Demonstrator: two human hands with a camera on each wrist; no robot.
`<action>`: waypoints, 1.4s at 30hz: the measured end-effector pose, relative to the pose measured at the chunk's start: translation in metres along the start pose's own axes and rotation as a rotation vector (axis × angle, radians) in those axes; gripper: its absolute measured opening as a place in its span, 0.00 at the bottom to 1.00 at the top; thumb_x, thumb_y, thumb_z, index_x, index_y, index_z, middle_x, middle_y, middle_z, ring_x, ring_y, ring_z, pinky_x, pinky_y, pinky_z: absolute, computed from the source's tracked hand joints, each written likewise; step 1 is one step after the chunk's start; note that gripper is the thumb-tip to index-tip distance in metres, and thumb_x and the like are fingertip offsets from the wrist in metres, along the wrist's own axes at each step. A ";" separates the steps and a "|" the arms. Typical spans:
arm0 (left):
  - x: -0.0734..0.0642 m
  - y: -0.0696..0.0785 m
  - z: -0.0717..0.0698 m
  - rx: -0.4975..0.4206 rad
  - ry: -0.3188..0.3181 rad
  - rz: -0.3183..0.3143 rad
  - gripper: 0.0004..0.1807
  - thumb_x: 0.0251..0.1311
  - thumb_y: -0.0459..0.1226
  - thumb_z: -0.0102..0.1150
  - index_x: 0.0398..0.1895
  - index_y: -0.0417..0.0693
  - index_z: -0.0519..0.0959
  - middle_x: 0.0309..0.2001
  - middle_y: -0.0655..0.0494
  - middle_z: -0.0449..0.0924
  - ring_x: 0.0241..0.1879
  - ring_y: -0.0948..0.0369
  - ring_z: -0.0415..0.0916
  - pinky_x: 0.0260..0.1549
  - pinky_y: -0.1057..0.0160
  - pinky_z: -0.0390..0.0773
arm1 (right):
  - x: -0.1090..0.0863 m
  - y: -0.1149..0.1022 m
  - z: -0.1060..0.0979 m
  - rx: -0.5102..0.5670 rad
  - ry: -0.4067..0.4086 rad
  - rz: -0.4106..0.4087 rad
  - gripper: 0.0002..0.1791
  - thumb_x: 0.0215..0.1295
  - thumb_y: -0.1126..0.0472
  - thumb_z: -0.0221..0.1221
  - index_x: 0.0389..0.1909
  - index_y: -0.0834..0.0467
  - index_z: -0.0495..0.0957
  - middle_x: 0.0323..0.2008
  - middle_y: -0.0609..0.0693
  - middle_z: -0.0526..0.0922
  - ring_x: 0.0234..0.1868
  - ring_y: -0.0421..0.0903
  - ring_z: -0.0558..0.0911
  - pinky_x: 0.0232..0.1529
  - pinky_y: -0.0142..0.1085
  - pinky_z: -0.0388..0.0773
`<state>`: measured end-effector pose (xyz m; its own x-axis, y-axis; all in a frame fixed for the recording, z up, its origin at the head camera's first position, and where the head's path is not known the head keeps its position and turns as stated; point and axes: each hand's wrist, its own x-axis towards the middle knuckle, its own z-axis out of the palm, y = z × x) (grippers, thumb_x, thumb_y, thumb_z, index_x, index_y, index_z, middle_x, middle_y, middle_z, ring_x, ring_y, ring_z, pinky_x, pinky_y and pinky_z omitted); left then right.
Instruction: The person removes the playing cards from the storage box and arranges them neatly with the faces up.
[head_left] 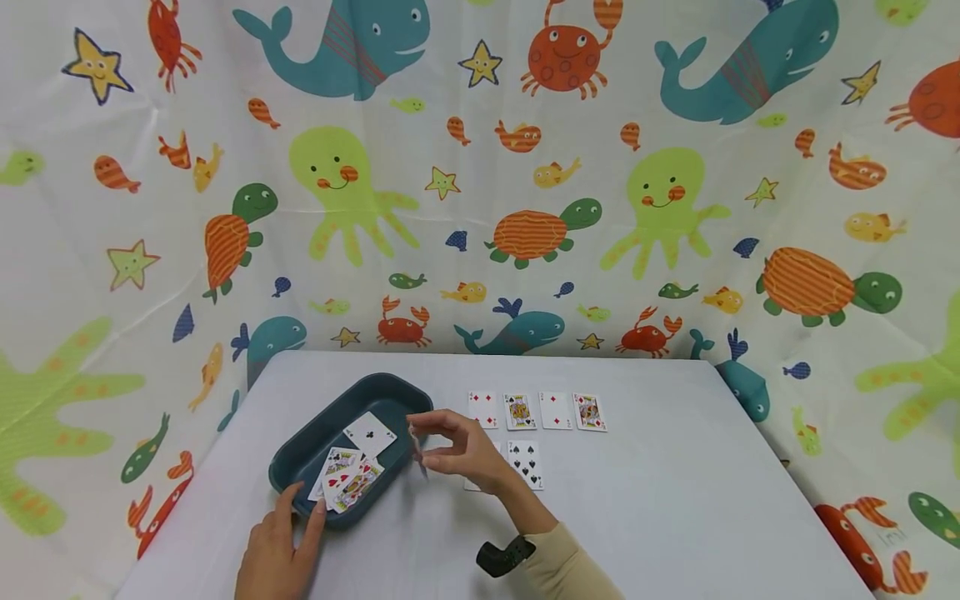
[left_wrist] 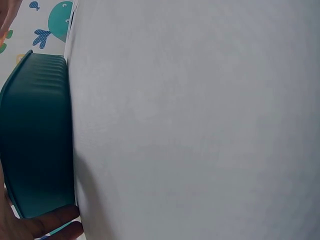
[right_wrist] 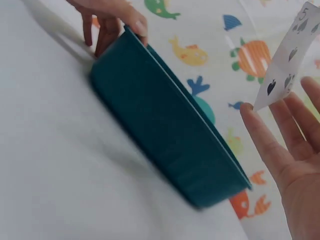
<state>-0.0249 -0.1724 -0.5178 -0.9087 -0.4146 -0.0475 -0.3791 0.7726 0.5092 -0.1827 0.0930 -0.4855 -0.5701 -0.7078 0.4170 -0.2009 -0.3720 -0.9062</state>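
My right hand (head_left: 468, 454) pinches a playing card (head_left: 417, 450) on edge beside the right rim of a dark teal tray (head_left: 315, 433). In the right wrist view this card (right_wrist: 290, 57) shows as a five of spades, held by fingertips (right_wrist: 247, 111). My left hand (head_left: 281, 542) grips the tray's near-left end, thumb over the rim and fingers along the outer wall. Inside the tray lie several loose face-up cards: a clubs card (head_left: 371, 434), with hearts and picture cards (head_left: 356, 485) overlapping nearer the left hand.
Right of the tray, several face-up cards form a back row, among them a diamond card (head_left: 556, 411) and a picture card (head_left: 590, 412). A spades card (head_left: 525, 464) lies in front, next to another partly hidden by my right hand. A sea-animal curtain (head_left: 450, 208) hangs behind the white table (head_left: 675, 500).
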 end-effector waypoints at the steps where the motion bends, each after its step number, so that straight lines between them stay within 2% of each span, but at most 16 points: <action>1: 0.000 0.000 0.000 0.003 -0.003 -0.002 0.41 0.75 0.62 0.42 0.72 0.37 0.58 0.52 0.23 0.75 0.49 0.33 0.75 0.49 0.32 0.73 | -0.004 0.000 -0.003 0.003 0.009 -0.007 0.36 0.67 0.55 0.68 0.67 0.73 0.67 0.65 0.78 0.67 0.65 0.60 0.75 0.56 0.42 0.81; 4: 0.000 0.000 -0.001 0.006 -0.010 -0.008 0.41 0.75 0.62 0.42 0.73 0.37 0.58 0.52 0.23 0.75 0.50 0.33 0.75 0.49 0.31 0.73 | -0.017 -0.002 -0.012 0.006 0.042 -0.007 0.36 0.67 0.56 0.67 0.67 0.74 0.67 0.65 0.79 0.66 0.64 0.64 0.75 0.54 0.43 0.82; 7: 0.001 0.000 0.000 0.004 -0.014 -0.013 0.41 0.74 0.62 0.42 0.73 0.37 0.58 0.53 0.23 0.75 0.50 0.32 0.74 0.49 0.31 0.73 | -0.030 -0.003 -0.021 0.017 0.069 0.006 0.36 0.68 0.56 0.67 0.67 0.74 0.67 0.66 0.78 0.66 0.64 0.58 0.77 0.54 0.44 0.82; 10: 0.001 0.001 0.000 0.000 -0.014 -0.016 0.42 0.74 0.62 0.43 0.73 0.37 0.58 0.53 0.23 0.74 0.50 0.32 0.74 0.49 0.31 0.73 | -0.045 -0.004 -0.030 0.008 0.093 0.021 0.35 0.68 0.57 0.66 0.67 0.73 0.67 0.67 0.69 0.71 0.65 0.52 0.77 0.56 0.42 0.81; 14: 0.001 0.002 -0.001 0.003 -0.012 -0.018 0.42 0.74 0.62 0.42 0.73 0.37 0.58 0.53 0.23 0.74 0.50 0.33 0.74 0.50 0.31 0.73 | -0.063 -0.008 -0.043 -0.030 0.124 0.049 0.34 0.68 0.58 0.66 0.67 0.72 0.67 0.67 0.53 0.76 0.65 0.49 0.77 0.57 0.39 0.80; 16: 0.001 0.003 -0.001 0.006 -0.010 -0.017 0.41 0.74 0.62 0.42 0.73 0.37 0.58 0.54 0.23 0.74 0.50 0.33 0.74 0.50 0.31 0.73 | -0.073 -0.010 -0.050 -0.055 0.148 0.074 0.33 0.68 0.59 0.65 0.67 0.71 0.68 0.66 0.49 0.77 0.65 0.47 0.77 0.57 0.39 0.80; 18: 0.001 0.003 -0.002 0.007 -0.007 -0.014 0.41 0.75 0.62 0.42 0.73 0.37 0.58 0.54 0.23 0.74 0.50 0.33 0.74 0.50 0.31 0.73 | -0.082 -0.012 -0.057 -0.082 0.176 0.099 0.31 0.67 0.61 0.65 0.67 0.70 0.69 0.66 0.50 0.77 0.64 0.45 0.77 0.59 0.38 0.79; 24: 0.001 0.002 -0.002 0.003 -0.002 -0.008 0.40 0.75 0.61 0.43 0.73 0.38 0.59 0.53 0.23 0.74 0.50 0.32 0.74 0.50 0.31 0.73 | -0.107 -0.019 -0.079 -0.181 0.232 0.142 0.29 0.67 0.65 0.63 0.67 0.68 0.70 0.68 0.69 0.71 0.63 0.44 0.77 0.62 0.41 0.77; 30: 0.001 0.002 0.000 0.002 -0.015 -0.014 0.41 0.74 0.62 0.42 0.73 0.38 0.58 0.54 0.23 0.74 0.50 0.33 0.74 0.49 0.31 0.73 | -0.127 -0.031 -0.101 -0.251 0.249 0.194 0.29 0.65 0.72 0.62 0.66 0.71 0.69 0.65 0.62 0.75 0.61 0.42 0.77 0.57 0.39 0.80; 33: 0.002 0.002 -0.001 0.006 -0.015 -0.012 0.41 0.74 0.62 0.42 0.73 0.38 0.58 0.54 0.23 0.74 0.50 0.33 0.74 0.49 0.31 0.73 | -0.136 -0.037 -0.110 -0.316 0.251 0.211 0.29 0.63 0.75 0.63 0.66 0.72 0.69 0.64 0.67 0.74 0.61 0.44 0.78 0.56 0.39 0.81; 35: 0.001 0.002 -0.001 0.007 -0.010 -0.008 0.41 0.75 0.62 0.43 0.73 0.38 0.58 0.53 0.23 0.74 0.49 0.33 0.74 0.49 0.31 0.73 | -0.139 -0.040 -0.116 -0.386 0.246 0.219 0.29 0.63 0.73 0.65 0.65 0.72 0.70 0.63 0.73 0.72 0.60 0.47 0.78 0.55 0.40 0.82; 37: 0.001 0.002 -0.001 0.007 -0.005 -0.006 0.40 0.75 0.61 0.43 0.73 0.38 0.58 0.53 0.23 0.74 0.49 0.33 0.74 0.49 0.31 0.73 | -0.142 -0.043 -0.122 -0.469 0.236 0.227 0.29 0.62 0.70 0.67 0.64 0.70 0.72 0.62 0.74 0.73 0.60 0.52 0.79 0.53 0.43 0.83; 42: 0.000 0.003 -0.002 0.002 -0.009 -0.009 0.40 0.75 0.61 0.43 0.73 0.38 0.58 0.54 0.22 0.74 0.50 0.32 0.74 0.50 0.30 0.73 | -0.144 -0.049 -0.134 -0.652 0.188 0.245 0.33 0.58 0.60 0.73 0.62 0.67 0.74 0.60 0.66 0.78 0.58 0.58 0.80 0.51 0.47 0.84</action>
<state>-0.0253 -0.1711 -0.5151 -0.9066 -0.4177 -0.0598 -0.3881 0.7698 0.5068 -0.1968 0.2937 -0.5103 -0.7753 -0.5881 0.2303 -0.4506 0.2596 -0.8541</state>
